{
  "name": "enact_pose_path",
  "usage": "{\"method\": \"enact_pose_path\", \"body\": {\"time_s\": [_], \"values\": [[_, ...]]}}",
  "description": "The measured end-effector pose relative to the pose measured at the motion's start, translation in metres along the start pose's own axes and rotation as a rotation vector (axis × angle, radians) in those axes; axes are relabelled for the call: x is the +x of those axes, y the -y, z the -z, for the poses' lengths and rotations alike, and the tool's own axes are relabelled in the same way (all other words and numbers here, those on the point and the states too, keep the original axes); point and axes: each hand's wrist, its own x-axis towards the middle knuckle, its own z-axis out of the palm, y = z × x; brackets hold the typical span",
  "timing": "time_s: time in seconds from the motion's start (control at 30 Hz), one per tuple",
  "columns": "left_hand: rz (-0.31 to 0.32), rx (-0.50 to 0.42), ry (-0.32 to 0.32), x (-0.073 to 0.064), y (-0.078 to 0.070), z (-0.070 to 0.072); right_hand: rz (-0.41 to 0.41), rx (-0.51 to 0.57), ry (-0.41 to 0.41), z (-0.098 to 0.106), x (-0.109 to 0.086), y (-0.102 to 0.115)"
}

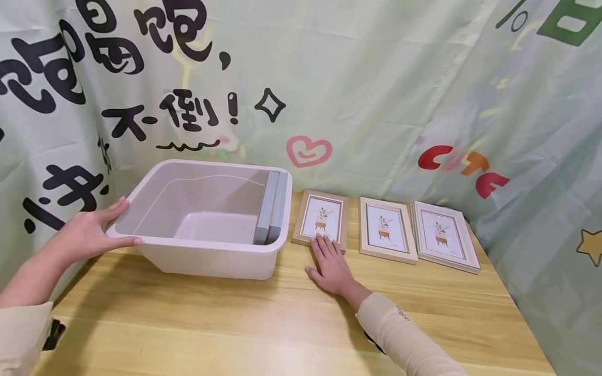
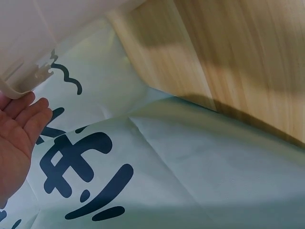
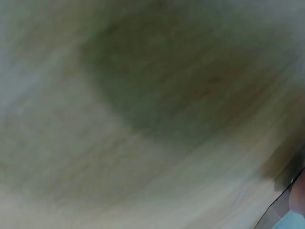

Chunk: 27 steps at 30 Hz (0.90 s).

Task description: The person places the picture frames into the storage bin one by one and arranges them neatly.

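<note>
My left hand grips the left rim of a pale plastic storage bin. From below, in the left wrist view, the fingers bend under the bin's rim. Inside, two grey-blue slabs, perhaps picture frames, stand on edge against the right wall. My right hand lies with its fingertips on the lower edge of a brown picture frame, which rests flat just right of the bin. The right wrist view is mostly blurred, with a sliver of finger and frame at its lower right corner.
Further right lie a light-wood picture frame and a whitish one, each bearing a potted-plant print. Everything stands on a wooden table. A printed curtain hangs behind the table and along its sides.
</note>
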Motion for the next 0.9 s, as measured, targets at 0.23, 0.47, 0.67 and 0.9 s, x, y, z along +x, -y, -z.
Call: {"method": "enact_pose_path", "body": {"time_s": [0.23,0.47,0.67,0.9], "values": [[0.000,-0.003,-0.011,-0.001,-0.001,-0.001,0.010,0.011,0.012,0.000,-0.003,-0.002],[-0.001,-0.006,-0.009,-0.002,-0.001,0.000,0.013,0.040,-0.002,0.000,-0.007,0.001],[0.002,-0.004,-0.003,-0.001,-0.002,0.000,-0.002,0.065,0.001,-0.001,-0.011,0.005],[-0.002,-0.019,-0.005,0.000,-0.001,-0.001,-0.008,0.106,-0.021,0.001,-0.016,0.011]]}}
